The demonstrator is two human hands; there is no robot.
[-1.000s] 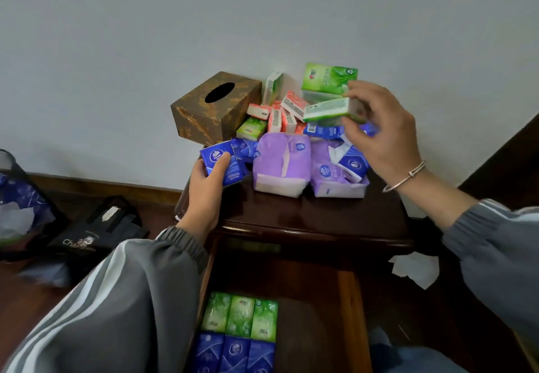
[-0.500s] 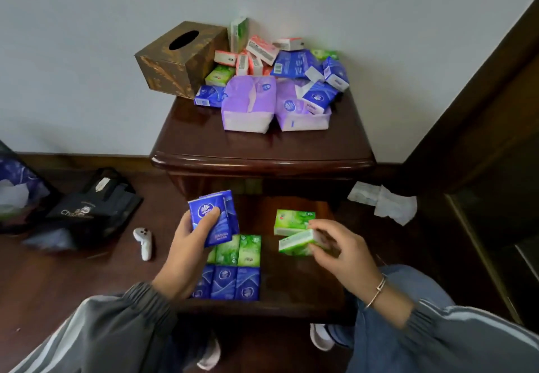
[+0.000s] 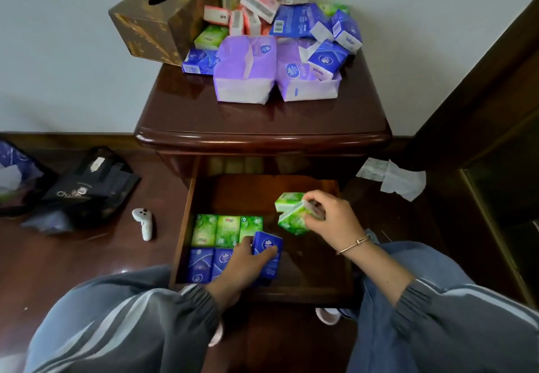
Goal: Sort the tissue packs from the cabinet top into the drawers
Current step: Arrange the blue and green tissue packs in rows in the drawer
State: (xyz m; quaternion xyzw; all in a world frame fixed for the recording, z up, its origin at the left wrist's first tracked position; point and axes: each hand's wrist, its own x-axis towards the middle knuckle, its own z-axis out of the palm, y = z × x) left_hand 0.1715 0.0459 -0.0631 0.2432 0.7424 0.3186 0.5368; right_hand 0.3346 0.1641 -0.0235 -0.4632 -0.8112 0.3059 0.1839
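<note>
Rows of packs fill the left end of the open drawer (image 3: 320, 270): a green row (image 3: 217, 231) along the back and a blue row (image 3: 204, 264) along the front, all lying flat with their long sides running front to back. Just right of those, my left hand (image 3: 243, 263) is down in the drawer, thumb and fingers clamped round a blue pack (image 3: 267, 251), which stands tilted at the right end of the blue row. Its slot looks like the bare wood right beside that row, so I reckon it just needs laying flat, long axis matching its neighbours. Further right, my right hand (image 3: 332, 221) hangs over the middle of the drawer, wrist bent down, fingertips pinching a green pack (image 3: 293, 222) from above, tipped on an edge. A second green pack (image 3: 287, 199) sits just behind it, and whether I'm gripping that too, can't tell. The green row's open end lies left of this hand, right by the blue pack, so the left hand is nearer and probably goes first. Loads more wait on the cabinet top (image 3: 262, 118) behind.
</note>
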